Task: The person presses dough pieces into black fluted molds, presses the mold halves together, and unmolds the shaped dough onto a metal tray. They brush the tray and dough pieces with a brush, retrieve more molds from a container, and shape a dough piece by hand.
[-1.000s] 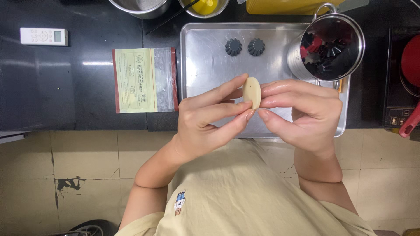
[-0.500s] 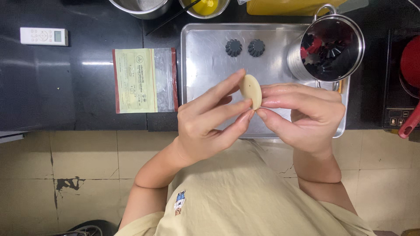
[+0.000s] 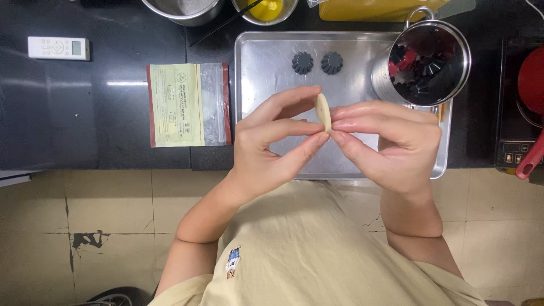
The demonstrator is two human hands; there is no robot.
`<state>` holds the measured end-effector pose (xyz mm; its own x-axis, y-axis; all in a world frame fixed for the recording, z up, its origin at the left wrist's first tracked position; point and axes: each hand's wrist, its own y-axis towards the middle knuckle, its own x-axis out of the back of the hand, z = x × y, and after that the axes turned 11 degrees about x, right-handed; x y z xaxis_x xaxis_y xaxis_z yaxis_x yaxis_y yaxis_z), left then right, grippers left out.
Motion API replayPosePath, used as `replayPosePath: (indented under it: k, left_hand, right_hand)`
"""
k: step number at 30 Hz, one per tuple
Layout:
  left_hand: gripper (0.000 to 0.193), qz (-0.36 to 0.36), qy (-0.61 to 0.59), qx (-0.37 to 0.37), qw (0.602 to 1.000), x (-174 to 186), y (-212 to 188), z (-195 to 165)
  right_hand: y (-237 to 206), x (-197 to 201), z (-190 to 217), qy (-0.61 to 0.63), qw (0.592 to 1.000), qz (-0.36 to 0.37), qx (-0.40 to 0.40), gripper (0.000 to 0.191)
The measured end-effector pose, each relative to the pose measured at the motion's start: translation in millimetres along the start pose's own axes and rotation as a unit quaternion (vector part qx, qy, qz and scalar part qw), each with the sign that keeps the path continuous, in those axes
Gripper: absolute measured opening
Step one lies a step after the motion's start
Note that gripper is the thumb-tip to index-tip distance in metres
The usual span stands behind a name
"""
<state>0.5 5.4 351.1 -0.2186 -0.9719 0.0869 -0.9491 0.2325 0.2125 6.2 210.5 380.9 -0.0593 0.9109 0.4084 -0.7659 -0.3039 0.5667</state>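
Observation:
A small flat disc of pale dough (image 3: 323, 111) is pinched between the fingertips of both hands, held edge-on above a metal baking tray (image 3: 266, 68). My left hand (image 3: 272, 147) grips its left side with thumb below and fingers above. My right hand (image 3: 391, 144) grips the right side the same way. Two dark fluted tart moulds (image 3: 302, 62) (image 3: 332, 62) sit on the tray's far part. A steel pot (image 3: 430, 62) holding several dark and red fluted moulds stands on the tray's right end.
A flat plastic pouch with a yellow-green label (image 3: 190, 105) lies left of the tray on the black counter. A white remote control (image 3: 58, 48) lies far left. Bowls, one with yellow contents (image 3: 266, 8), stand at the back. A red pan (image 3: 532, 90) sits on a cooktop at right.
The dough disc has turned from facing the camera to nearly edge-on. Both hands stay in about the same place above the tray.

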Motion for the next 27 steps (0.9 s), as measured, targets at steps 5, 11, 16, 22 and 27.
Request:
replayPosePath:
  k: [5, 11, 16, 22, 27]
  left_hand:
    - [0.017, -0.018, 0.032, -0.019, 0.999, -2, -3, -3]
    - [0.016, -0.022, 0.032, -0.023, 0.999, -2, -5, -4]
    - [0.017, -0.028, 0.051, -0.023, 0.998, -2, -6, -5]
    - [0.015, -0.018, 0.075, -0.023, 0.997, -2, -6, -5]
    - [0.014, 0.008, 0.058, -0.011, 0.998, 0, -8, -6]
  right_hand:
    - [-2, 3, 1, 0.024, 0.999, 0.009, -0.028, 0.018]
    - [-4, 1, 0, 0.049, 0.998, 0.008, -0.025, 0.019]
    - [-4, 1, 4, 0.031, 0.999, 0.023, -0.027, 0.018]
    - [-4, 0, 9, -0.026, 0.999, 0.034, -0.018, 0.015]
    - [-5, 2, 9, 0.007, 0.998, 0.037, -0.040, 0.015]
